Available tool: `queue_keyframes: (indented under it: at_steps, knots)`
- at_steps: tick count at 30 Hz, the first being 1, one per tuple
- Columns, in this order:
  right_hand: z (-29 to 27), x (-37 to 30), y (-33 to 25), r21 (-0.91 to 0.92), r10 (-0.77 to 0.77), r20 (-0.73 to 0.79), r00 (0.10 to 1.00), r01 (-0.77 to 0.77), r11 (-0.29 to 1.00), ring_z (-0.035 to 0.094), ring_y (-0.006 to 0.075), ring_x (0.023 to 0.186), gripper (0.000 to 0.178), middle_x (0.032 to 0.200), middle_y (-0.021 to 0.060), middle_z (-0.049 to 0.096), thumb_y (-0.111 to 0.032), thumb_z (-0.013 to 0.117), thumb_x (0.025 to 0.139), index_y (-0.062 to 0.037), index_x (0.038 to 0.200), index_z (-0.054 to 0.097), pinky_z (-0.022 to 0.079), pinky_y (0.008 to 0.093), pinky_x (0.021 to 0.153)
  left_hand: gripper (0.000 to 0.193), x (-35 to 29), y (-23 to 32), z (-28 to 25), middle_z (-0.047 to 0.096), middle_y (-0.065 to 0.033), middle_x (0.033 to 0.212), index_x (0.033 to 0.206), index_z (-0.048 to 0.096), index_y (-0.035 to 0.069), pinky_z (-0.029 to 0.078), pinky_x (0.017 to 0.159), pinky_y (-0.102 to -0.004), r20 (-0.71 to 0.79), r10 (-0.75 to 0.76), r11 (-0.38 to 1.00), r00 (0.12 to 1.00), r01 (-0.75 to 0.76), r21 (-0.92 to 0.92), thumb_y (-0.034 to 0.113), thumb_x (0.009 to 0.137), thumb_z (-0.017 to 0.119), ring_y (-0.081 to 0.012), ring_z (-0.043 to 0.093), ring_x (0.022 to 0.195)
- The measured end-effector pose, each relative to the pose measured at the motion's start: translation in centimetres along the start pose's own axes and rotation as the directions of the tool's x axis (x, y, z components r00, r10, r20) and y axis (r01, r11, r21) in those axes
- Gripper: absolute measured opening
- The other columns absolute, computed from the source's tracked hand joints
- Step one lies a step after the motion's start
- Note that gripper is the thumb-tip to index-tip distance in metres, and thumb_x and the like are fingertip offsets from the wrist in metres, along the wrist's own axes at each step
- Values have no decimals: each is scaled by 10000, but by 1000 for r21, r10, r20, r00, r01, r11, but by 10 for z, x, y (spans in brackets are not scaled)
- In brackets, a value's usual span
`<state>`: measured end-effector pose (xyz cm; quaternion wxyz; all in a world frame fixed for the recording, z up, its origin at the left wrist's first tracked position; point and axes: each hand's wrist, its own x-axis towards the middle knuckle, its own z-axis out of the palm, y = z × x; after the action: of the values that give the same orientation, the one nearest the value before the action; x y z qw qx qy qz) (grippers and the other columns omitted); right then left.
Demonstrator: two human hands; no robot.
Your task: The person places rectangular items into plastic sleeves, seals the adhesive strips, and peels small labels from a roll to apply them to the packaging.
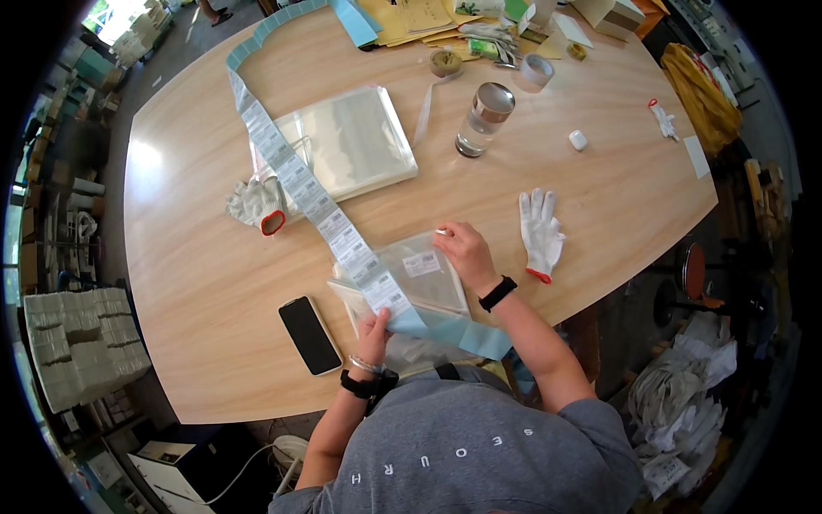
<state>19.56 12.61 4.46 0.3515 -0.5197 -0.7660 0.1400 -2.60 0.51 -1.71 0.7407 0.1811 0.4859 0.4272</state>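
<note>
My left hand pinches the near part of a long strip of printed labels between thumb and fingers. The strip runs from the far left of the table, and its bare light-blue backing trails toward my right. Under it lies a clear plastic bag with one white label on it. At the bag's far right corner is my right hand, its fingers closed and a small white bit showing at the tips. It seems to grip the bag's corner, though the fingers partly hide this.
A stack of clear bags lies beyond the strip, beside a crumpled glove. A phone rests left of my left hand. A flat white glove, a glass of water and tape rolls stand around the right and far side.
</note>
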Motion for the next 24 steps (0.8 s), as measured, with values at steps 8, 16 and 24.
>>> queue_keyframes:
  at_steps: [8, 16, 24]
  knots:
    - [-3, -18, -14, 196, 4, -1, 1000, -4, 981, 557, 226, 730, 87, 825, 75, 580, -89, 615, 745, -24, 792, 580, 461, 313, 655, 267, -17, 17, 17, 570, 22, 835, 929, 593, 29, 394, 650, -206, 6, 92, 988, 996, -92, 122, 276, 886, 500, -51, 485, 721]
    - [25, -75, -20, 576, 15, 686, 727, -556, 600, 556, 184, 715, 121, 830, 85, 580, -119, 560, 807, -14, 869, 556, 444, 280, 675, 263, -11, 14, 14, 593, -29, 988, 1051, 563, -18, 411, 784, -238, 113, 225, 964, 968, -238, 122, 174, 884, 499, -89, 522, 887]
    - [13, -53, -47, 486, 111, 439, 892, -339, 806, 584, 231, 722, 259, 898, 122, 606, -54, 592, 757, -20, 1013, 578, 461, 303, 634, 285, 8, -1, 9, 588, -48, 999, 1040, 556, -10, 423, 797, -263, -19, 35, 999, 999, -35, 8, 221, 878, 518, -118, 537, 908]
